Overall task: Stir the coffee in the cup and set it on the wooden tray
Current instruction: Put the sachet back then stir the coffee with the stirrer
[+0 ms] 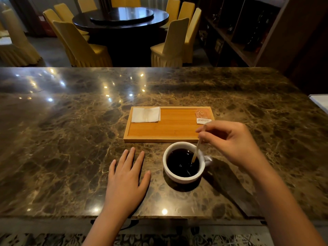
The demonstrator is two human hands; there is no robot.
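A white cup point(179, 178) full of dark coffee stands on the marble counter, its handle pointing right. My right hand point(232, 141) pinches a thin wooden stir stick point(196, 151) above the cup, and the stick's lower end dips into the coffee. My left hand point(126, 176) lies flat on the counter just left of the cup, fingers spread, holding nothing. The wooden tray point(168, 128) sits right behind the cup, near its front edge.
On the tray lie a folded white napkin point(145, 114) at the back left and an orange sachet point(203, 115) at the back right. The marble counter point(71, 139) stretches wide on both sides. Behind it stand a round dark table and yellow-covered chairs.
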